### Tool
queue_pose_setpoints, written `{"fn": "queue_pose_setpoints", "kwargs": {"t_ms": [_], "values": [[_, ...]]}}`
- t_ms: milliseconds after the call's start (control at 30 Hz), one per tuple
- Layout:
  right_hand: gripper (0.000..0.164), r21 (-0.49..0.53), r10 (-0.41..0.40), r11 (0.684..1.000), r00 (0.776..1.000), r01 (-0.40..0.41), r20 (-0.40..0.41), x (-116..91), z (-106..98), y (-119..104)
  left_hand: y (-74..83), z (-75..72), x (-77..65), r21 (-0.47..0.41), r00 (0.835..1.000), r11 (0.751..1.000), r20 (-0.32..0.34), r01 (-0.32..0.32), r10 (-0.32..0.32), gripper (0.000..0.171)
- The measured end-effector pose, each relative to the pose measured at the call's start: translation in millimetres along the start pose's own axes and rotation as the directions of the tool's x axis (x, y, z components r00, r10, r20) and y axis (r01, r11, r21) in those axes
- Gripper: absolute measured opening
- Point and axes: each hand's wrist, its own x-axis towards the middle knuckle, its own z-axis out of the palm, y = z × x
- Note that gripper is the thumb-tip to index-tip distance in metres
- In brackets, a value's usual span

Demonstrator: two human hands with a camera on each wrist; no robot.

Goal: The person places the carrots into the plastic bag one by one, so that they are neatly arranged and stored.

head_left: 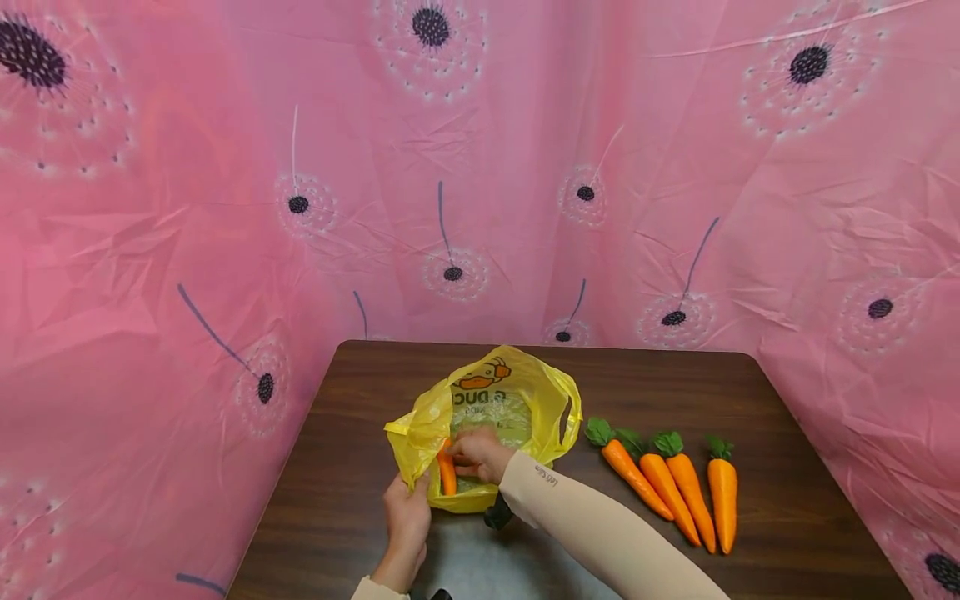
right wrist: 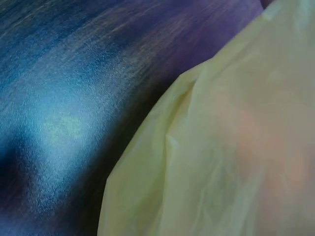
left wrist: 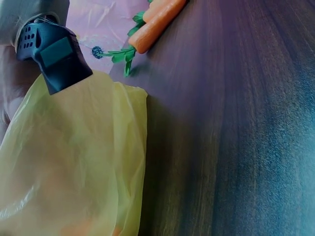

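A yellow plastic bag (head_left: 517, 375) with a duck print lies on the table, its mouth facing up and toward me. My left hand (head_left: 407, 517) pinches the bag's near left edge. Reaching in through the mouth, my right hand (head_left: 483, 454) has its curled fingers on an orange carrot (head_left: 447, 477) inside the bag. That carrot stands nearly upright by the bag's left wall. In the right wrist view, the bag's thin wall (right wrist: 211, 162) covers the hand, which shows only as a faint shape.
Several carrots with green leafy tops lie on the dark wooden table (head_left: 337, 467) right of the bag, including one carrot (head_left: 723, 500) at the far right. A pink curtain (head_left: 510, 233) with dandelion prints hangs behind the table.
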Motion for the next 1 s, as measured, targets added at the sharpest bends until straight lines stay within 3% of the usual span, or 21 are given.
{"fn": "queue_pose_setpoints", "kwargs": {"t_ms": [333, 533, 700, 867, 1000], "values": [[0.055, -0.025, -0.008, 1.0, 1.0, 0.008, -0.009, -5.9, -4.2, 3.0, 2.4, 5.7, -6.8, -0.01, 0.999, 1.0, 0.034, 0.002, -0.002, 0.034], [0.06, -0.064, -0.013, 0.998, 0.998, 0.017, 0.061, -18.4, -17.8, -4.1, 3.2, 4.3, -4.4, -0.016, 1.0, 1.0, 0.016, -0.009, 0.009, 0.032], [0.061, -0.068, -0.073, 0.994, 0.991, 0.081, 0.109, -36.2, -31.4, -15.4, 3.0, 2.7, -2.1, -0.004, 1.0, 1.0, -0.002, -0.003, 0.003, 0.034], [0.052, -0.002, -0.162, 0.986, 0.964, 0.166, 0.209, -59.3, -41.0, -28.1, 1.7, -1.6, -2.1, 0.001, 0.999, 1.0, -0.029, 0.013, -0.013, 0.036], [0.049, 0.08, -0.195, 0.981, 0.935, 0.179, 0.298, -79.8, -49.2, -36.5, 1.9, -5.7, -2.9, 0.003, 0.999, 1.0, -0.035, 0.013, -0.013, 0.036]]}}
